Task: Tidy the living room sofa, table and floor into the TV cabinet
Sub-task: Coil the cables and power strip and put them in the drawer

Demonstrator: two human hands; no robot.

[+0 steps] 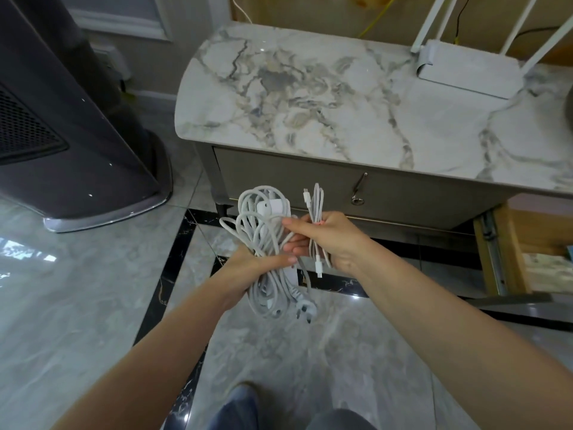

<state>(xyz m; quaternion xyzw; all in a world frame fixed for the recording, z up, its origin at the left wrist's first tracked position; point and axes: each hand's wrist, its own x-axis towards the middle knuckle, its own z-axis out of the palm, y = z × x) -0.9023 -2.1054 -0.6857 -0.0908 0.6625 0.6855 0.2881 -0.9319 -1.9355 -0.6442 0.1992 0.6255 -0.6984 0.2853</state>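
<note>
Head view: I have both hands out in front of the cabinet (356,193), above the floor (93,305). My left hand (248,271) is curled round the power strip (273,252) with its loose cord coils, thumb across the front, which I judge keeps the loops from spilling. My right hand (328,237) pinches the folded cable (316,225) in its fingers, while the fingertips also touch the strip bundle, probably to steady it or take it over. Both bundles run roughly upright, long axis near vertical; the strip's plug hangs at the bottom, and one cable connector points up, another down. The drawer (508,256) to the right stands pulled out, likely the place for them. A router (465,72) sits on the marble worktop (310,97); a tall dark appliance (62,119) stands at left
</note>
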